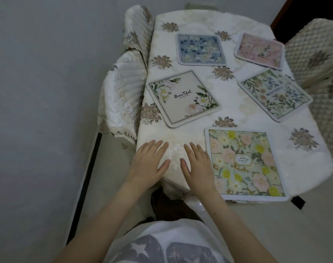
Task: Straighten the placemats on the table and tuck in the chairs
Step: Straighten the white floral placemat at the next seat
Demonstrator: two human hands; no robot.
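Several floral placemats lie on the table (pixel 190 122), which wears a white embroidered cloth. Nearest me is a yellow-and-pink flowered mat (pixel 245 164), square to the near edge. A cream "Beautiful" mat (pixel 182 98) sits skewed at the left. A green-blue "Beautiful" mat (pixel 275 94) lies skewed at the right. A blue mat (pixel 200 49) and a pink mat (pixel 260 51) lie farther back. My left hand (pixel 150 162) and my right hand (pixel 198 164) rest flat, fingers apart, on the bare cloth at the near left corner, beside the yellow mat, holding nothing.
Two covered chairs (pixel 124 92) stand along the table's left side, against the grey wall. Another quilted chair (pixel 317 59) stands at the right, angled away from the table. Pale floor tiles show to the lower left and lower right.
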